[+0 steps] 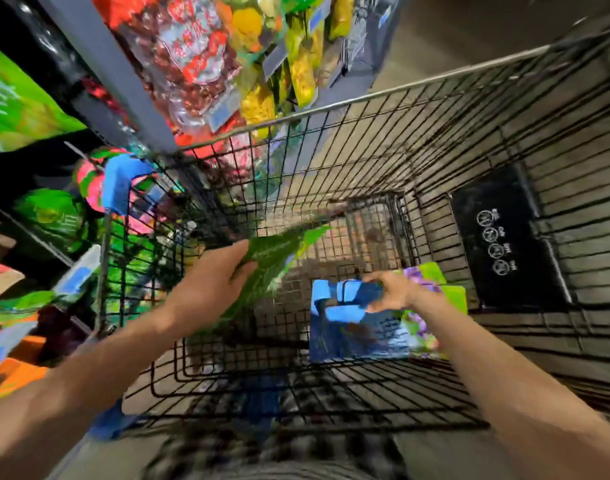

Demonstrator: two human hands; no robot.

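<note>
My left hand (211,277) grips a green packet (279,252) and holds it inside the black wire shopping cart (331,109), above its floor. My right hand (395,291) reaches down to a blue packet (352,327) lying on the cart floor; its fingers touch the packet's upper edge, and blur hides whether they pinch it. A green and purple packet (442,289) lies partly under the blue one and under my right wrist.
Shelves at the left and top hold hanging snack bags: red (192,64), yellow (296,74) and green (26,109). A blue corner guard (121,181) caps the cart's left rim. A black sign panel (500,237) is fixed to the cart's right side.
</note>
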